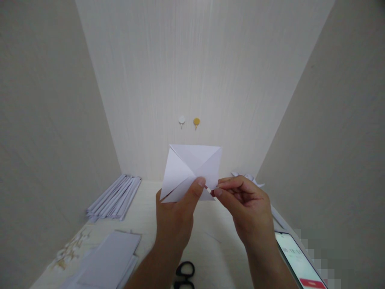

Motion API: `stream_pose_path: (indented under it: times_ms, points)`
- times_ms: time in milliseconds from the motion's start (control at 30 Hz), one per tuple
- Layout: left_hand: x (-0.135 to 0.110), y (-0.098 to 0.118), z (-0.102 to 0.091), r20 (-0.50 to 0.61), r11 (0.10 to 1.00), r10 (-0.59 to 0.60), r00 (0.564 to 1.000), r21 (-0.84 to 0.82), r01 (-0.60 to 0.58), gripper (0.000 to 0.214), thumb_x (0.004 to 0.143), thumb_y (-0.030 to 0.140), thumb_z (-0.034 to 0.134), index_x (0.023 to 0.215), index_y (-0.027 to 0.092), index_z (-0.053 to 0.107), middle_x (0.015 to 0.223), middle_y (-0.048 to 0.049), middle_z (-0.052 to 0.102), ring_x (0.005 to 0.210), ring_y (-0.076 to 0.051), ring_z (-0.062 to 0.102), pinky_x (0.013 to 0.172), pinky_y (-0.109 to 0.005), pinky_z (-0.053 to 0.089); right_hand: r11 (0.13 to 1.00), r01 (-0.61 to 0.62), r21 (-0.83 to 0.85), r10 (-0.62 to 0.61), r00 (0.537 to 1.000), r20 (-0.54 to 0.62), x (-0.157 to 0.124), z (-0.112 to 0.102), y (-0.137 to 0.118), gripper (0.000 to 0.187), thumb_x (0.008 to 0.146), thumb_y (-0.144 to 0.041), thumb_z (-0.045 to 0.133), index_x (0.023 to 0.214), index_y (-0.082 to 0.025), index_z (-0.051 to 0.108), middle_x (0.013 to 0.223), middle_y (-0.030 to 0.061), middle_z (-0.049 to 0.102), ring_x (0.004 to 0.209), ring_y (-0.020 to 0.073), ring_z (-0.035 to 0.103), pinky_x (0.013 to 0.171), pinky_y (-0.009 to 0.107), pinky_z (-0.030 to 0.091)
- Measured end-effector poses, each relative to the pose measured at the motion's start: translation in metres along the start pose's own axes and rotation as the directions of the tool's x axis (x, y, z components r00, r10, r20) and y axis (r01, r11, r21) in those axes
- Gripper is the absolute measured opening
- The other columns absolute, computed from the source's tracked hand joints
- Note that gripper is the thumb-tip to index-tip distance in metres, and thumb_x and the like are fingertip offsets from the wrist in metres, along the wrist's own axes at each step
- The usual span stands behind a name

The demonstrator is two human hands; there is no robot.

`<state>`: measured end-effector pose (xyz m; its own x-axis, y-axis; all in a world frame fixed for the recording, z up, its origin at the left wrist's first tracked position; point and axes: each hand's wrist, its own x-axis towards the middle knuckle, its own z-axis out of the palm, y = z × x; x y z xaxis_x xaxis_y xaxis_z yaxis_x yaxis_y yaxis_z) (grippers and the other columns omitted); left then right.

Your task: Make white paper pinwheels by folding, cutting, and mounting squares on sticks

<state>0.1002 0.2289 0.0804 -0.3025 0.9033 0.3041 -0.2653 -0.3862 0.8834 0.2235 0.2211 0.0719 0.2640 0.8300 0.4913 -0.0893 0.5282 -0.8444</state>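
Observation:
A folded white paper envelope (pixel 192 160), its flaps meeting near the middle, is raised above the table in the head view. My left hand (pixel 177 216) grips it from below, with the thumb pressed on the front by the centre; the other fingers are hidden behind the paper. At the lower right corner, my right hand (pixel 246 200) pinches the edge of a flap between thumb and forefinger. A narrow gap shows between that flap and the lower one. Beneath the hands, black scissor handles (pixel 185 269) lie on the table, the blades out of view.
Folded white papers (pixel 116 196) are piled at the back left. Flat white sheets (pixel 111 257) lie at the front left. A lit phone (pixel 296 257) rests at right, with paper pieces (pixel 248 176) behind. Two hooks (pixel 196 121) hang on the back wall; side walls enclose the table.

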Motion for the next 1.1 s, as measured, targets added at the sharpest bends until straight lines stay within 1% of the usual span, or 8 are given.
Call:
stream_pose_path:
  times_ms: [133,300,400,500,567,733,867,1100]
  points:
    - [0.000,-0.001,0.000,0.018,1.000,-0.014,1.000,0.017,0.013,0.016,0.076,0.031,0.079,0.071,0.016,0.076,0.072,-0.0055,0.078,0.069,-0.021,0.074,0.065,-0.028,0.060,1.000,-0.005,-0.022,0.006,1.000,0.013,0.000,-0.001,-0.001,0.010,0.074,-0.016,0.081,0.075,-0.022,0.073,0.081,0.0018,0.075,0.068,0.0125,0.066,0.058,0.022,0.053]
    - [0.001,-0.005,0.002,-0.007,1.000,-0.013,1.000,-0.019,0.013,0.017,0.075,0.032,0.079,0.071,0.015,0.075,0.073,-0.0063,0.078,0.071,-0.023,0.075,0.066,-0.029,0.061,1.000,0.008,-0.023,-0.008,1.000,0.017,0.000,-0.004,0.000,0.010,0.074,-0.017,0.082,0.075,-0.023,0.074,0.082,0.0012,0.075,0.073,0.0140,0.069,0.067,0.023,0.057]
    - [0.001,-0.003,0.001,0.008,0.999,-0.026,1.000,0.031,0.026,0.018,0.075,0.033,0.079,0.071,0.015,0.075,0.073,-0.0064,0.079,0.070,-0.022,0.074,0.064,-0.028,0.060,0.999,0.009,-0.044,-0.008,1.000,0.020,0.000,-0.005,0.001,0.010,0.074,-0.018,0.083,0.076,-0.023,0.074,0.083,0.0011,0.075,0.076,0.0146,0.069,0.070,0.025,0.057]
    - [0.001,0.000,0.000,0.004,0.997,0.011,1.000,0.071,-0.011,0.018,0.076,0.032,0.078,0.070,0.016,0.075,0.073,-0.0063,0.079,0.070,-0.022,0.074,0.063,-0.028,0.060,0.999,0.009,-0.044,-0.007,0.999,0.043,0.001,-0.005,0.001,0.009,0.075,-0.020,0.082,0.077,-0.023,0.074,0.085,0.0016,0.075,0.078,0.0157,0.070,0.074,0.027,0.057]
    - [0.001,0.003,0.000,0.005,0.995,0.040,0.999,0.089,-0.040,0.017,0.077,0.032,0.078,0.071,0.016,0.075,0.074,-0.0062,0.079,0.069,-0.022,0.074,0.062,-0.028,0.059,0.999,0.014,-0.034,-0.012,0.998,0.056,0.000,-0.005,0.001,0.008,0.077,-0.022,0.082,0.080,-0.023,0.075,0.086,0.0018,0.076,0.079,0.0160,0.070,0.074,0.027,0.057]
    - [0.001,0.008,0.000,0.024,0.991,0.030,0.999,0.130,-0.033,0.015,0.078,0.030,0.077,0.073,0.016,0.076,0.074,-0.0049,0.079,0.067,-0.020,0.074,0.060,-0.026,0.058,0.997,0.033,-0.073,-0.031,0.999,0.035,0.000,-0.004,-0.002,0.006,0.079,-0.026,0.081,0.082,-0.024,0.076,0.080,0.0014,0.076,0.075,0.0160,0.070,0.071,0.027,0.058]
    - [0.001,0.004,0.000,0.012,0.994,0.016,1.000,0.105,-0.017,0.017,0.077,0.032,0.078,0.072,0.015,0.075,0.073,-0.0049,0.079,0.066,-0.020,0.073,0.060,-0.026,0.058,0.996,0.039,-0.080,-0.035,0.999,0.039,0.001,-0.003,-0.002,0.008,0.078,-0.024,0.082,0.081,-0.023,0.075,0.075,0.0009,0.074,0.072,0.0160,0.070,0.068,0.027,0.058]
    - [0.002,-0.001,0.000,0.022,0.997,0.007,1.000,0.080,-0.008,0.019,0.076,0.034,0.078,0.073,0.015,0.075,0.074,-0.0053,0.078,0.070,-0.021,0.073,0.064,-0.028,0.059,0.996,0.041,-0.078,-0.039,0.999,0.025,0.001,-0.004,0.000,0.010,0.077,-0.023,0.082,0.082,-0.023,0.074,0.076,0.0014,0.074,0.072,0.0162,0.070,0.068,0.027,0.058]
